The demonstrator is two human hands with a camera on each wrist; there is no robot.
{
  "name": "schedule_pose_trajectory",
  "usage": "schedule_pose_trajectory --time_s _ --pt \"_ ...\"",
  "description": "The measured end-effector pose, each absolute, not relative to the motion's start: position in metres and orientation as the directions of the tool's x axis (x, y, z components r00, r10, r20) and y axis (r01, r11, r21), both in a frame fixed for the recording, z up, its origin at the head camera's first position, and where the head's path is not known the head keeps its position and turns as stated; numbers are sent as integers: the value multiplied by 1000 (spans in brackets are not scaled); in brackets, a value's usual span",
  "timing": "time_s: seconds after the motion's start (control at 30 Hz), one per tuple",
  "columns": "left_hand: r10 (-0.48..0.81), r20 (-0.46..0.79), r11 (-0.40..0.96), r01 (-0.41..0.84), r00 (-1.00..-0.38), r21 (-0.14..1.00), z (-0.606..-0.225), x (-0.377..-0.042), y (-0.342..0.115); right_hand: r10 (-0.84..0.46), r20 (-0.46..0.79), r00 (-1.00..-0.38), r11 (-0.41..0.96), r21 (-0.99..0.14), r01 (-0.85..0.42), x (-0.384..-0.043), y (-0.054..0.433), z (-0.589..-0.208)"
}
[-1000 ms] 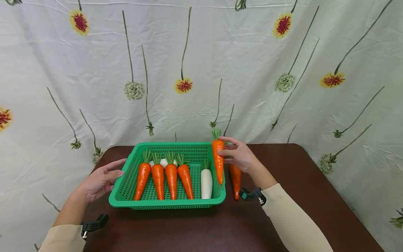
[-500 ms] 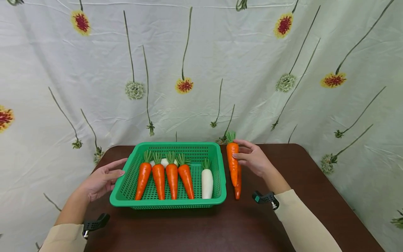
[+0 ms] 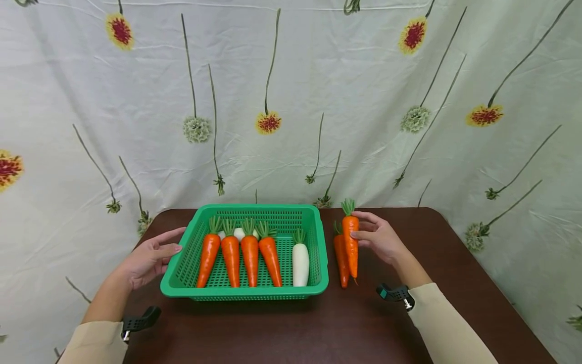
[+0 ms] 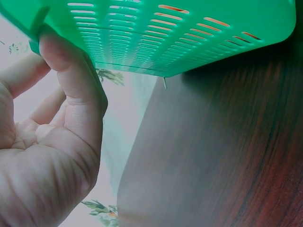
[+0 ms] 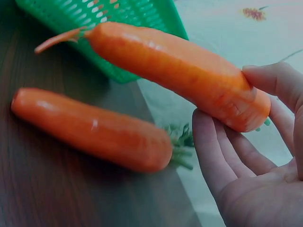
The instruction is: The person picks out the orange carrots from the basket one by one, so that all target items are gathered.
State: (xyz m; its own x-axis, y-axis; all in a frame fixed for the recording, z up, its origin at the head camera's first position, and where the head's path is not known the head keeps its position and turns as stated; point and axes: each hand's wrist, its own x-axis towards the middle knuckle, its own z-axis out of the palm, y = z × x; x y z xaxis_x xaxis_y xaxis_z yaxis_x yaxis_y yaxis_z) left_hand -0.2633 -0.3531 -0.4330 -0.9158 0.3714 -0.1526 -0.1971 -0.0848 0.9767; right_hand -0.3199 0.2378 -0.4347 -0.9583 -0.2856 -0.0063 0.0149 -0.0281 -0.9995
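Off the table in the head view, my right hand [image 3: 379, 240] pinches an orange carrot [image 3: 350, 242] near its leafy top, root end down. The right wrist view shows the thumb and fingers on either side of this carrot [image 5: 180, 71]. A second carrot [image 5: 94, 130] lies on the table beside it, outside the basket. My left hand [image 3: 147, 259] holds the left rim of a green plastic basket [image 3: 245, 291], thumb at the edge. Inside the basket are several carrots [image 3: 230, 260] in a row and a white radish [image 3: 300, 265] on the right.
White pieces [image 3: 239, 233], partly hidden, lie behind the carrot tops in the basket. The dark wooden table [image 3: 273, 333] extends in front and to the right. A flower-printed white cloth [image 3: 291, 76] hangs behind it.
My right hand has carried the carrot rightward from above the basket's right rim, past the carrot lying on the table, and slightly lower. The left hand keeps its place on the basket.
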Motion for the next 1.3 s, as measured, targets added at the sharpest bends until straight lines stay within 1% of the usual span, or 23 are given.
schedule_pose_trajectory --time_s 0.27,0.5,0.73,0.87,1.0,1.3 --pt "339 -175 -51 -203 -924 978 -432 -263 -352 -270 -24 -963 24 -1000 18 -320 251 -449" --pt "361 -165 -77 -206 -918 976 -431 -263 -352 -257 -84 -963 83 -994 64 -323 261 -464" --pt "364 -159 -92 -205 -918 974 -432 -264 -352 -247 -126 -961 98 -990 105 -327 268 -472" --pt "353 -168 -92 -213 -920 973 -432 -263 -353 -227 -164 -960 106 -984 143 -330 268 -475" --pt "350 -167 -90 -211 -922 973 -432 -263 -353 -224 -182 -957 138 -978 154 -332 266 -475" --pt "350 -165 -88 -208 -922 974 -433 -263 -353 -230 -189 -955 220 -966 138 -333 267 -471"
